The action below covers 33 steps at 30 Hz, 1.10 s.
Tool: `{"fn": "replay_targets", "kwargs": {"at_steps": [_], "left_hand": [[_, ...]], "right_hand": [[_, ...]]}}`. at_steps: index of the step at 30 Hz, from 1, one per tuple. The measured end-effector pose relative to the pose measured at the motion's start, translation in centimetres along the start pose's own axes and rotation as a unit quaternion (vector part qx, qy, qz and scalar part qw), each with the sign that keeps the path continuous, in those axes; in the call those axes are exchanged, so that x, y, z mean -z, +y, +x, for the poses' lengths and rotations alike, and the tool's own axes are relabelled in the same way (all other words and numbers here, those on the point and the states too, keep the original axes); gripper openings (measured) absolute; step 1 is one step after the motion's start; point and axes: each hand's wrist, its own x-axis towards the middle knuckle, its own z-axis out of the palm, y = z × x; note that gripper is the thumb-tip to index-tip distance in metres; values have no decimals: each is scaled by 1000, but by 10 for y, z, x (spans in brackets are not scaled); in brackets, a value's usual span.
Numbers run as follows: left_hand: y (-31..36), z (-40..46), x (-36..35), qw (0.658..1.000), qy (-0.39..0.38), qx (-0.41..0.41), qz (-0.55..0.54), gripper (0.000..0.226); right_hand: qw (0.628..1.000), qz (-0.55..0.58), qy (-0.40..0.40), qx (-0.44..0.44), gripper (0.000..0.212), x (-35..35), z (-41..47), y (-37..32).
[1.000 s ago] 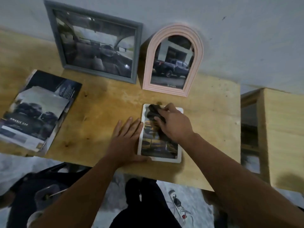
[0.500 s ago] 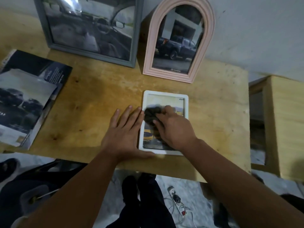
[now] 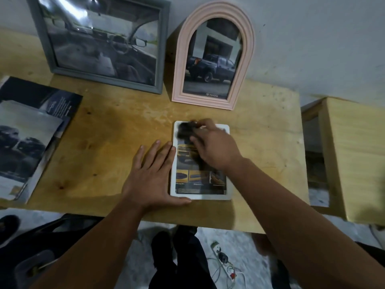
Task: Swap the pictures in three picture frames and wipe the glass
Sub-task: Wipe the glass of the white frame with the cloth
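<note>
Pale wall (image 3: 312,38) runs along the back of my wooden desk (image 3: 116,130), and two frames lean against it: a grey frame (image 3: 160,65) with a car-interior picture, and just to its right a pink arched frame (image 3: 246,59) showing a dark pickup. A white frame (image 3: 228,163) lies flat on the desk near the front edge, glass up, with a yellow-car picture inside.

My left hand (image 3: 150,174) lies flat on the desk beside the white frame, its fingers (image 3: 158,151) straight and spread, the index finger along the frame's left edge and the thumb pressed against its near left corner. My right hand (image 3: 214,147) is over the upper half of the glass, fingers curled around a dark cloth (image 3: 184,130) that sits at the top left corner of the frame; the cloth is blurred.

Magazines (image 3: 31,132) lie overlapped at the left end of the desk, well apart from the frames. A wooden stool (image 3: 354,153) stands off the right end. Below the front edge I see my dark trousers (image 3: 177,263) and a power strip (image 3: 225,261) with cables on the floor.
</note>
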Motion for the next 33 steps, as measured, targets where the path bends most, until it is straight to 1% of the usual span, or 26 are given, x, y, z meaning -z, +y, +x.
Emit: {"fn": "replay_targets", "kwargs": {"at_steps": [2,5,8,10,11,12,14,15,17,19,21,23,24,25,28,29,31,33], "left_hand": [[0,0,-1,1000,4,-1,-1,145],[-1,-2,-3,1000,10,-2,-6,144],[-1,-1,-4,1000,5,-2,-6,142],[0,-1,-2,1000,7,-2,-5,143],[0,-1,-1,1000,6,0,-4,143],[0,-2,0,1000,3,-1,-3,144],[0,-2,2,1000,3,-3,-4,145],[1,-2,3,1000,5,-3,-5,145],[1,-2,3,1000,8,-4,-6,145],[1,-2,0,1000,10,-5,-1,144],[0,-3,-2,1000,8,-7,6,142],[-1,-4,-2,1000,3,-8,13,141],[0,-4,-2,1000,3,-7,14,142],[0,-4,-1,1000,4,-6,13,142],[1,-3,0,1000,6,-5,12,145],[2,-3,0,1000,8,-4,14,145],[2,-2,0,1000,8,-5,16,146],[3,-2,0,1000,11,-3,17,146]], "right_hand": [[999,-37,3,16,36,-17,-16,-8],[999,-37,5,37,34,-25,-61,-22],[995,16,-66,79,34,-16,-102,-32],[989,61,-99,93,35,-4,-96,-23],[989,65,-93,91,36,3,-84,-16],[993,55,-69,81,37,10,-69,-9],[999,7,-10,43,39,15,-37,6],[999,-21,-2,25,39,12,-26,9],[998,-63,-6,12,38,-1,-26,5],[998,-63,1,10,38,-16,-52,-9],[999,-29,-13,43,36,-21,-89,-25],[993,19,-54,99,30,-12,-117,-35],[991,40,-67,108,30,-5,-119,-32],[992,53,-59,96,31,4,-112,-27],[996,65,58,-10,36,22,-68,1],[995,51,73,-36,37,22,-53,11],[998,5,43,-50,42,10,-35,19],[999,-24,32,-34,44,-8,-47,15]]}}
